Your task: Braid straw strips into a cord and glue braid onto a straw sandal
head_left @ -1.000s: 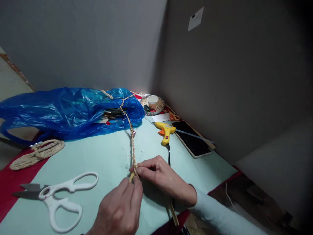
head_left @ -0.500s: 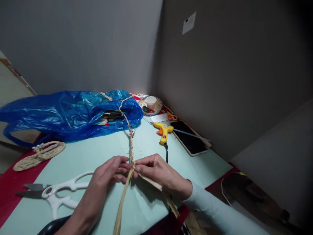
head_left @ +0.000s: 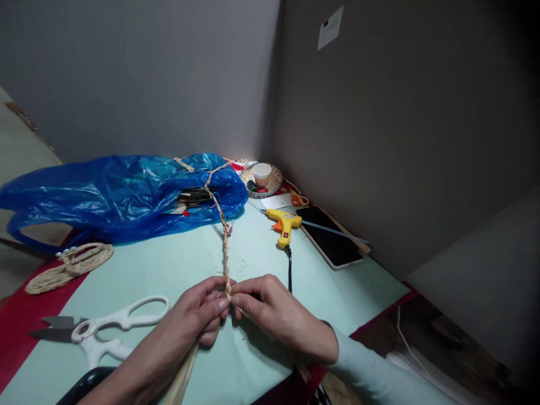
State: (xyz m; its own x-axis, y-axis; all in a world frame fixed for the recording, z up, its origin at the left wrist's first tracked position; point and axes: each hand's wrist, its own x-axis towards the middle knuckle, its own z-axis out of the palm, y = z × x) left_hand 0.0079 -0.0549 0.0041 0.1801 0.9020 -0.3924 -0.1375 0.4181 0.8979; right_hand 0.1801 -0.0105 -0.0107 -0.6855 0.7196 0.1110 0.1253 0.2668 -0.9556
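A braided straw cord point(head_left: 224, 236) runs from the blue plastic bag point(head_left: 118, 194) down the pale green table point(head_left: 177, 270) to my hands. My left hand point(head_left: 201, 318) pinches the near end of the braid, fingers closed, and a loose flat straw strip point(head_left: 182, 378) trails from it toward me. My right hand point(head_left: 270, 315) pinches the same end from the right, fingertips touching those of the left hand. Another strip pokes out under my right wrist at the table's near edge.
White-handled scissors point(head_left: 101, 329) lie at the left front. A coiled straw mat point(head_left: 70, 267) sits at the far left. A yellow glue gun point(head_left: 286, 224), a dark tablet point(head_left: 331, 239), small orange scissors point(head_left: 298, 198) and a woven tray with a cup point(head_left: 262, 175) lie by the right wall.
My hands have drawn closer together at the braid's end. The left hand's strip has swung down and to the left, and the right-hand strip is now mostly hidden under my hand.
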